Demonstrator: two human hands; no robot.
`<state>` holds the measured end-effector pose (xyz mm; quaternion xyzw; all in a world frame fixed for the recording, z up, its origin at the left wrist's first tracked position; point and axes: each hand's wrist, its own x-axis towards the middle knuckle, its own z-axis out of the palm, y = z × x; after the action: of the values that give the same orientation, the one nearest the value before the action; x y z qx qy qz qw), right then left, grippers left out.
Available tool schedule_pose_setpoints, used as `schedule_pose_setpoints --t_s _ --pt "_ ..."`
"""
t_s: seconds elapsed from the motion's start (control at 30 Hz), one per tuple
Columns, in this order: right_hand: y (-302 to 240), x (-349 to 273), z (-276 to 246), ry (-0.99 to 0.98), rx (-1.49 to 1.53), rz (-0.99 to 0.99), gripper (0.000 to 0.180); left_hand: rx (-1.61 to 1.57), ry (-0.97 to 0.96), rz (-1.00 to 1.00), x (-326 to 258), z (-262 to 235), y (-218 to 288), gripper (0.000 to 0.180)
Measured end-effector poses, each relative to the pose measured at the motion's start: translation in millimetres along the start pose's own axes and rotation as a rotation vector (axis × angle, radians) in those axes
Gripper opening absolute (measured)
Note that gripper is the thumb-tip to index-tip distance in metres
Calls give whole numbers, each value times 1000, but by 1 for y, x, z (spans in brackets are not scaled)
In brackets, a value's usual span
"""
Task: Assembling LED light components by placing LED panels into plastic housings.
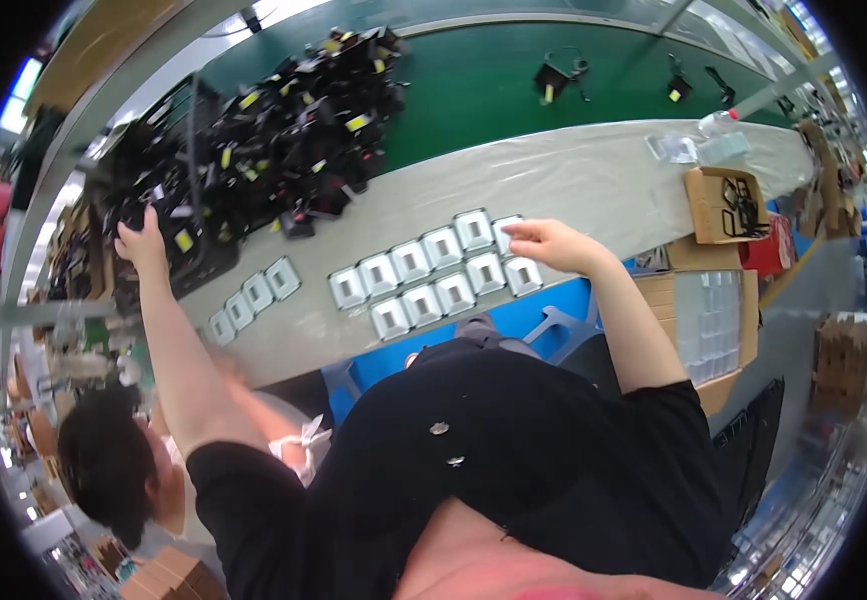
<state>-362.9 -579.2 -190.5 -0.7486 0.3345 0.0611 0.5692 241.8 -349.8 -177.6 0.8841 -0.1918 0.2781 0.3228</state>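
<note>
Head view is showing two bare hands spread well apart above a long grey bench [584,185]. The right hand [552,246] is hovering over the far right end of a double row of pale square frames [411,259], its fingers pointing left and its fingertips overlapping the end frame [503,240] of the upper row. That frame is lying flat on the bench right under the grip, partly covered by the fingers; whether the grip is closing on it or only touching it, I cannot tell. Another frame [524,277] is sitting just below the hand, at the end of the lower row. The left hand [141,240] is hanging at the far left, beside a heap of black devices [304,130] bearing yellow labels. A dark piece [134,214] is showing right at the fingers there, but the fingers are blending into the clutter, so I cannot tell whether this grip is holding anything. Between the hands, nearer the left one, four more frames [257,292] are lying in a short slanting line. Beyond the bench, a green surface [474,85] is carrying a few separate black devices [552,80]. To the right of the right hand, a shallow cardboard box [700,205] is holding thin black parts [742,208]. Another person [104,460] is sitting at the lower left.
</note>
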Motion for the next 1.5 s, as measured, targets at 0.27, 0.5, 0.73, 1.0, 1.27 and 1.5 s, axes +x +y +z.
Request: schedule_pose_setpoints --t_s 0.27,0.5,0.73,1.0,1.27,1.5 --pt "156 167 -181 783 -351 182 67 -284 -1101 -45 -223 -44 117 31" --pt "176 269 -282 975 -879 481 59 -395 -1159 -561 -296 -107 131 26" --pt "180 300 -264 792 -563 292 33 -380 -1077 -584 -302 -124 158 25" --pt "-26 201 -163 606 -50 -358 29 -820 -1092 -411 -251 -107 231 38" --pt "-202 59 -34 191 276 -696 27 -1463 -898 -256 -196 -166 299 60" --pt "-250 -25 63 100 340 -948 31 -1565 -732 -307 -193 -260 253 49"
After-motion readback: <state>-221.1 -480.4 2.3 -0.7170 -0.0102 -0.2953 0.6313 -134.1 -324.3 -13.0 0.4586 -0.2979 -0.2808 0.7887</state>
